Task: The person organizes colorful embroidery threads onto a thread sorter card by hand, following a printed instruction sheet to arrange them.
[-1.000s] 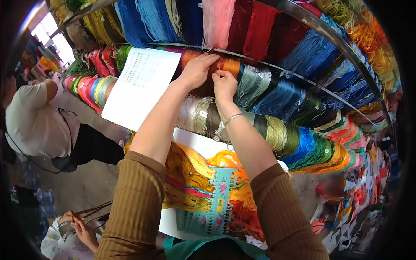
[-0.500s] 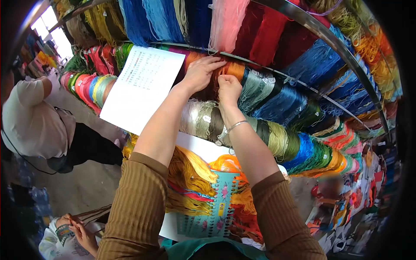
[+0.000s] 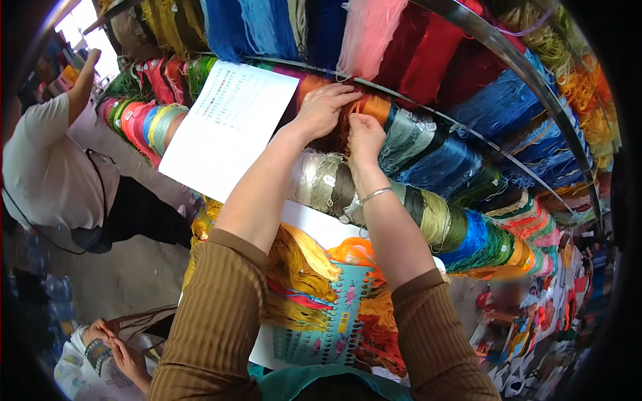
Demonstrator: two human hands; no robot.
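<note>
My left hand (image 3: 326, 110) lies with its fingers stretched out over orange and brown thread skeins (image 3: 376, 107) on the rack. Just to its right, my right hand (image 3: 366, 137) is closed in a pinch on rust-brown thread; the exact strands between the fingertips are mostly hidden. A white printed sheet (image 3: 224, 137) with rows of small text and colour marks rests on the skeins left of my left hand. Below my forearms is a teal card (image 3: 342, 322) with punched holes and pink flowers, with golden, red and orange thread bundles (image 3: 301, 267) hanging through it.
Rows of coloured skeins fill the rack, with blue ones (image 3: 257, 30) above and grey-green ones (image 3: 408, 137) to the right. A curved metal bar (image 3: 528, 80) crosses the upper right. At left stands a person (image 3: 60, 167); another person's hands (image 3: 114, 341) hold dark strands lower left.
The whole view has shifted slightly, so the rack and my hands sit further right. My hands keep nearly the same pose. The person at left has raised an arm.
</note>
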